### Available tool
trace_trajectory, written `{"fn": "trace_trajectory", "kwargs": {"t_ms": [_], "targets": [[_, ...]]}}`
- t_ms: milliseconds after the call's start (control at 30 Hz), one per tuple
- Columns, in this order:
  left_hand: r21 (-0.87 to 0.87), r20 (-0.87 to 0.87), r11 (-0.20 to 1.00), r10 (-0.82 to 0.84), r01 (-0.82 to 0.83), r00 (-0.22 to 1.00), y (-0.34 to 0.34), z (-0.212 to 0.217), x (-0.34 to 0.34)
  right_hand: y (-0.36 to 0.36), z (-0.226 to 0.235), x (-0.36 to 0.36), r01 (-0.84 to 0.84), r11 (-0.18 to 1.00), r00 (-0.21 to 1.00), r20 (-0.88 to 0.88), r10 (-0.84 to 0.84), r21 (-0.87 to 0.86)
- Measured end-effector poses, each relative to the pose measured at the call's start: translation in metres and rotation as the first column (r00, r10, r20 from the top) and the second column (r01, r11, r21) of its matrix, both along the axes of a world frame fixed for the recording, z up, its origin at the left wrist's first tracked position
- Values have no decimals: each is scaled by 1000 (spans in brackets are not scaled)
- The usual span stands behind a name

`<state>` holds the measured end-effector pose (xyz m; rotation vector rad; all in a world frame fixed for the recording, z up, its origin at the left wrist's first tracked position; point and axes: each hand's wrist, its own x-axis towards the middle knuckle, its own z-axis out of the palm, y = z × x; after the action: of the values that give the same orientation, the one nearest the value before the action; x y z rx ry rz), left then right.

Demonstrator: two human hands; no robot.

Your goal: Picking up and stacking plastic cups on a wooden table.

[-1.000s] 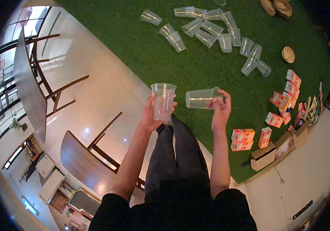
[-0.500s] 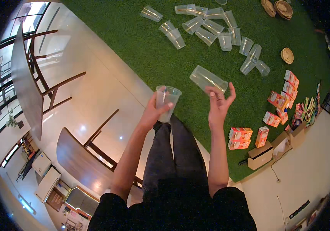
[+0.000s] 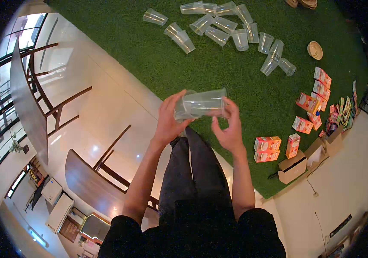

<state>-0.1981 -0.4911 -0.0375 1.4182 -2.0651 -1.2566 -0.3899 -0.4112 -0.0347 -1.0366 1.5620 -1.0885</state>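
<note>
My left hand is closed around a clear plastic cup. A second clear plastic cup lies sideways in the air, its wide rim held by my right hand. The narrow end of this cup overlaps the mouth of the left one; whether it sits inside cannot be made out. Several more clear cups lie on their sides on the green carpet farther away.
Orange-and-white cartons stand on the carpet at the right, near an open cardboard box. A small woven basket lies farther off. Wooden tables with dark legs stand on the pale tiled floor at the left.
My right hand has brought its cup leftward to the cup in my left hand. The left cup has tilted, and the view has shifted slightly.
</note>
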Motion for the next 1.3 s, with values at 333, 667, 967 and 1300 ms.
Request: {"fn": "trace_trajectory", "kwargs": {"t_ms": [333,667,967,1300], "targets": [[245,-129,957,-123,152,984,15,-2,-29,1,2,-2,-222,968,975,10,223,114],[543,-105,829,-95,137,990,12,-13,-40,2,-48,-38,181,955,910,328,-253,236],[690,-112,724,100,5,989,23,-21,-36,-27,-161,-159,504,705,669,291,-684,499],[727,27,675,151,-123,988,39,-60,-22,-107,-256,-298,618,778,546,-772,-325,110]]}}
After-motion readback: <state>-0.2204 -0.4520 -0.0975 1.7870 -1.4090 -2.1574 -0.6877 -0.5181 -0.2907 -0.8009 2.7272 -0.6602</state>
